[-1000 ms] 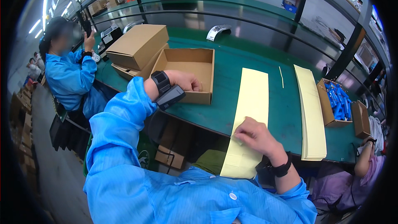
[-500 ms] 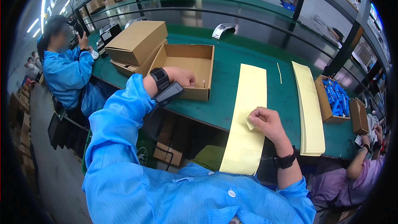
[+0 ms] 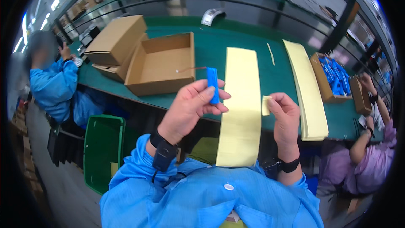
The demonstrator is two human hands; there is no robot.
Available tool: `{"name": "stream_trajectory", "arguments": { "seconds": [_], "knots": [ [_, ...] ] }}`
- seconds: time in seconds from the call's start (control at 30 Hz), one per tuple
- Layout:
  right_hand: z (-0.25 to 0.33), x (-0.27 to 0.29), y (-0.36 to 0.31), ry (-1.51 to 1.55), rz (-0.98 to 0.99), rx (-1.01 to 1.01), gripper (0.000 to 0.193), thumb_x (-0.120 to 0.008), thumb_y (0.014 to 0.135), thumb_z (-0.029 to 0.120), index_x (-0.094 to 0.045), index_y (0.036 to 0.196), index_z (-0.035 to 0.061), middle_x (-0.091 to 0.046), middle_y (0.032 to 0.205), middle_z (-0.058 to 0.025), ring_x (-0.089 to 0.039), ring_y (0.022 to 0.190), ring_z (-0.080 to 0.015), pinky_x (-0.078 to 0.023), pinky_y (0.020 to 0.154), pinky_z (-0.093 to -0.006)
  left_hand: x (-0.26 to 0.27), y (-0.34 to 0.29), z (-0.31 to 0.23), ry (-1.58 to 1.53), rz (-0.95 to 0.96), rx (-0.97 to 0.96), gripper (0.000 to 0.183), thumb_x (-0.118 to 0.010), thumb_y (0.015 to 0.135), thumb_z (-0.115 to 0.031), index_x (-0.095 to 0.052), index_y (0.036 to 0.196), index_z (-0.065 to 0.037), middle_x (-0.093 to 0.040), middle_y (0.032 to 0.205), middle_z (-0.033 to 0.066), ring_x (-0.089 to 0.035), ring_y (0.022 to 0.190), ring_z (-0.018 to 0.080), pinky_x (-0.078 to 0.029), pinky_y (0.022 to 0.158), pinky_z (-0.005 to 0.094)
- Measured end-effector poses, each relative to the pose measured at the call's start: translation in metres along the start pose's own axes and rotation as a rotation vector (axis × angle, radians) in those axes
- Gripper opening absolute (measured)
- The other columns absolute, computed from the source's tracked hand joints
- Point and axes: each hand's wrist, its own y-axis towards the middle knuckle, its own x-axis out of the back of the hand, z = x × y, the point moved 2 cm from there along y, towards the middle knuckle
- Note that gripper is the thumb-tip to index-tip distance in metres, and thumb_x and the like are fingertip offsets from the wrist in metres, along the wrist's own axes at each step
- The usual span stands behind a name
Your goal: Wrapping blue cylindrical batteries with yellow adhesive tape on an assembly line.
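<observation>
In my left hand is a slim blue battery pack, pinched between thumb and fingers and held roughly upright. A thin red wire with a small white connector runs from its top toward the open cardboard box. My right hand pinches a small pale-yellow strip between thumb and fingertips. Between the hands lies a long pale-yellow sheet, reaching from the green table over its near edge to my body. The open cardboard box stands behind my left hand, its visible inside bare.
Closed cardboard boxes are stacked at the left. On the right lie a yellow sheet stack and a box of blue packs. A green bin stands below, left. Co-workers sit at left and right.
My left hand has come out of the open box and toward me, now with the blue battery pack. My right hand has lifted off the sheet, the small yellow strip still in it.
</observation>
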Motion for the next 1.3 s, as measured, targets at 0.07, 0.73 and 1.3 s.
{"name": "stream_trajectory", "arguments": {
  "seconds": [0.07,0.73,1.3],
  "knots": [
    [0.012,-0.012,-0.011,0.047,0.001,0.002,0.007,-0.061,0.086,0.003,-0.060,0.091,-0.0021,-0.060,0.083,-0.0006,-0.053,0.075,-0.0052,-0.043,0.068,-0.0193,-0.018,0.000,0.020,-0.090,0.063,0.074,0.035,-0.052,0.094,-0.019,-0.049,0.122,0.002,-0.062,0.106,0.0126,-0.066,0.084,0.0183,-0.053,0.073,0.0241],
    [0.005,-0.018,-0.031,-0.080,-0.145,0.039,0.011,-0.064,0.086,0.009,-0.061,0.088,-0.0017,-0.061,0.080,-0.0015,-0.055,0.069,-0.0045,-0.045,0.063,-0.0185,-0.062,0.001,0.059,-0.278,0.184,0.180,0.037,-0.044,0.097,-0.021,-0.043,0.125,0.002,-0.058,0.112,0.0123,-0.063,0.096,0.0210,-0.053,0.085,0.0285],
    [0.000,-0.024,-0.034,-0.100,-0.168,0.000,0.011,-0.065,0.085,0.008,-0.062,0.087,-0.0023,-0.060,0.076,0.0001,-0.050,0.065,-0.0027,-0.042,0.058,-0.0176,-0.062,-0.002,0.062,-0.283,0.165,0.150,0.040,-0.040,0.099,-0.025,-0.041,0.127,0.003,-0.056,0.113,0.0142,-0.062,0.097,0.0187,-0.052,0.086,0.0303]
  ]
}}
